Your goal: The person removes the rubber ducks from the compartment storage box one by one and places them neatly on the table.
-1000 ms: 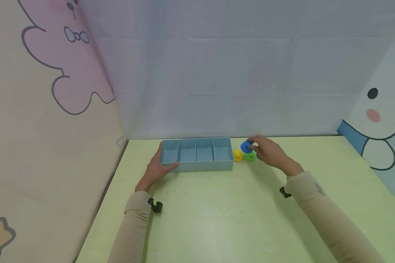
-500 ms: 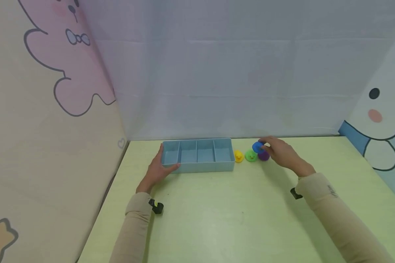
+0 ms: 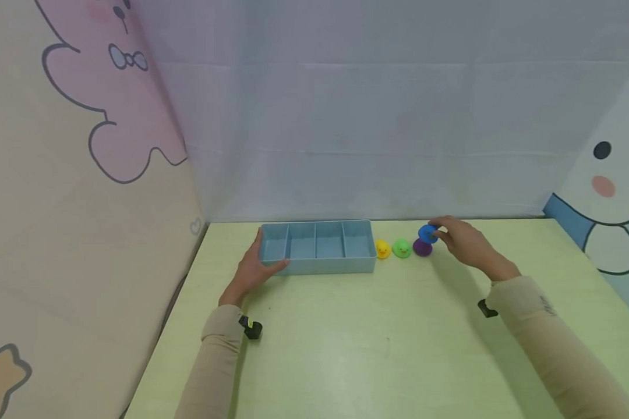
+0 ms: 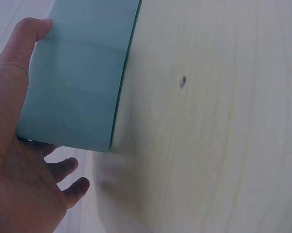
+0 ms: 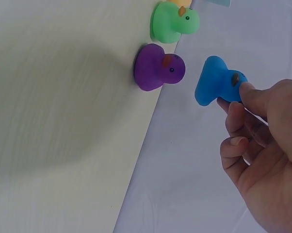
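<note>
My right hand pinches a blue rubber duck by its head, between thumb and fingers, raised above the table. Just beside it in the right wrist view sits a purple rubber duck. A green rubber duck and a yellow rubber duck stand in the same row, the yellow one close to the box's right end. My left hand holds the left end of a light blue four-section box, thumb along its front wall and fingers round the end.
The pale yellow table carries the box and ducks near its back edge. Behind it hangs a pale grey cloth. Printed cartoon panels stand to the left and right.
My right hand has moved to the right with the blue duck, uncovering the green and then the purple duck. The left hand stays on the box.
</note>
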A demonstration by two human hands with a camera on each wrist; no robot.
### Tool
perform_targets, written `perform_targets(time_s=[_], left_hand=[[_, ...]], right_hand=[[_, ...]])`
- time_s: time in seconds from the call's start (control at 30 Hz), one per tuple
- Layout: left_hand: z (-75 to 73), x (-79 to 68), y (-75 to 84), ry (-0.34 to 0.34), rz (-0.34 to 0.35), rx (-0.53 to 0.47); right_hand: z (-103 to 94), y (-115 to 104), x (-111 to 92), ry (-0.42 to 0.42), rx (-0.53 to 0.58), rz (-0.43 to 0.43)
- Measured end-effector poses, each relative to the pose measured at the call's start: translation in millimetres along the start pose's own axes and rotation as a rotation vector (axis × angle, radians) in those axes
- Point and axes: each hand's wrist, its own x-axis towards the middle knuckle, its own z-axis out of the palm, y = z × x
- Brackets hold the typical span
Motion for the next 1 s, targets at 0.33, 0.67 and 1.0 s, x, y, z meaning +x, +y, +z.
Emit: perform_targets(time_s=[0.33,0.67,1.0], left_hand=[[1.6,0.9,1.1,0.0,0.013,0.014],[0.5,0.1,3.0,0.005,0.019,0.016],[1.3,1.5,1.7,-0.002,0.014,-0.011]], right_hand=[[0.6,23,-7,-0.01,-0.004,0.035],[5.7,40,-13,-0.045,0.005,0.069],[13.9,48,-18,-0.089,0.023,0.095]])
